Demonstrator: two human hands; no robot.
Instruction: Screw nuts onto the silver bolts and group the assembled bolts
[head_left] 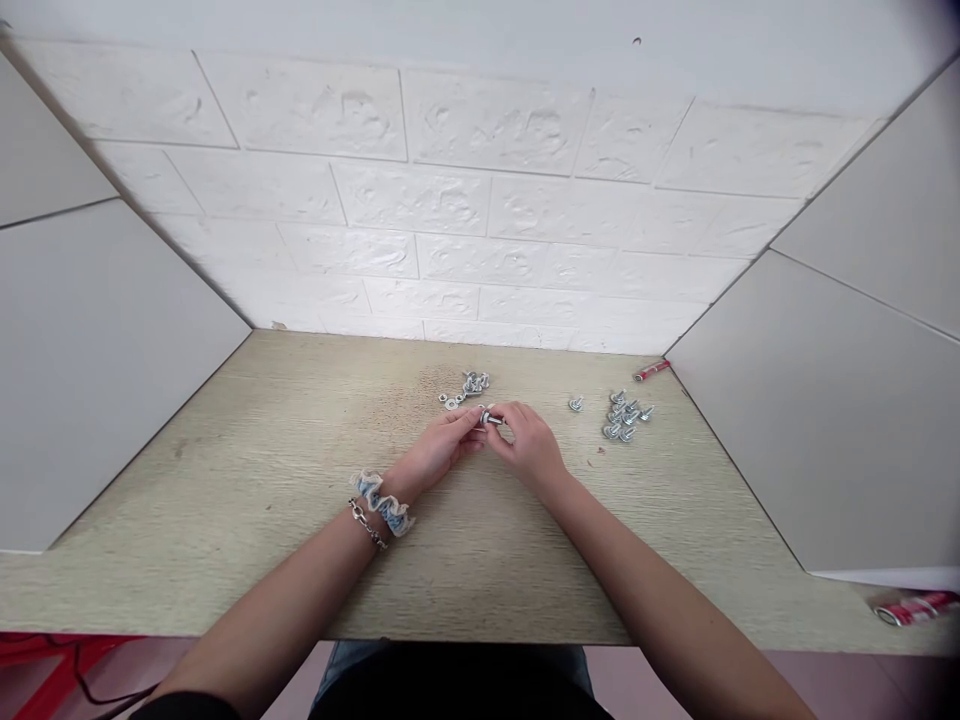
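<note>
Between both hands, over the middle of the table, is a metal bolt (492, 420) with a washer or nut on it. My left hand (448, 440) pinches its head end. The fingers of my right hand (528, 440) close on the shaft from the other side. Just beyond the fingertips lies a small pile of loose bolts, nuts and washers (475, 383), and a flat washer (451, 404) rests at its near edge. To the right sits a group of bolts with washers on them (626, 415), with a single bolt (576, 403) apart from it.
The wooden tabletop (300, 480) runs back to a white brick-pattern wall (450, 200). Grey panels close in the left (112, 370) and right (832, 420). A red tube (651, 371) lies at the back right corner, another red cylinder (913, 608) at the front right. Brown specks (420, 395) dot the table.
</note>
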